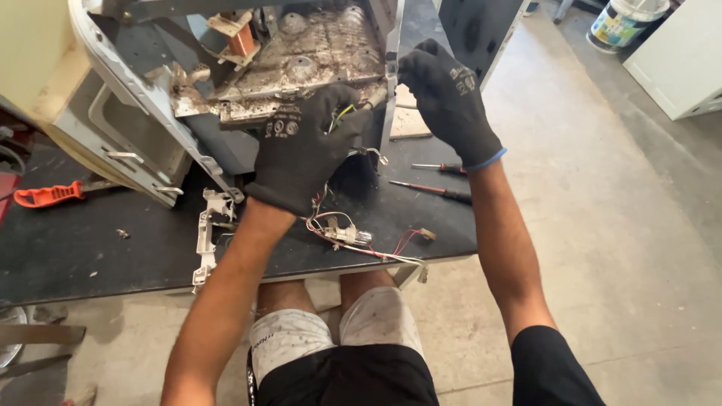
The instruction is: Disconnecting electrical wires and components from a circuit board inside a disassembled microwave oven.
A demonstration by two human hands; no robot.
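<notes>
Far out to the left of the left hand's grip, an orange-handled tool (49, 195) lying flat on the dark table (90, 256). A touch closer, a small loose screw (122, 234), well apart from everything. Just left of and below that grip, a white plastic bracket (204, 237) hanging over the table's front edge.

Above and left of the grip, the gutted appliance casing (150, 113), tipped on its side, with a grimy, rust-speckled metal plate (316, 53) exposed inside and a copper-wound coil (241, 39) up near the top.

Now the left hand (304, 146), black work glove, fingers curled in against the lower edge of that dirty plate, closed around a yellow-green wire (342, 113) poking out between thumb and fingers. Directly beneath the grip, a tangle of red and white wires (353, 240) with a small metal part in the middle, trailing off the table edge.

Right of that grip, the casing's pale upright edge strip (389, 105). On its top, the right hand (450, 101), gloved too, fingertips pinched shut on the strip, wrist cocked down. Below this grip, two dark-handled screwdrivers (432, 192) lying near each other on the table.

Far right and above, across the concrete floor (617, 225), a white bucket (626, 22) and a white cabinet (681, 64).
</notes>
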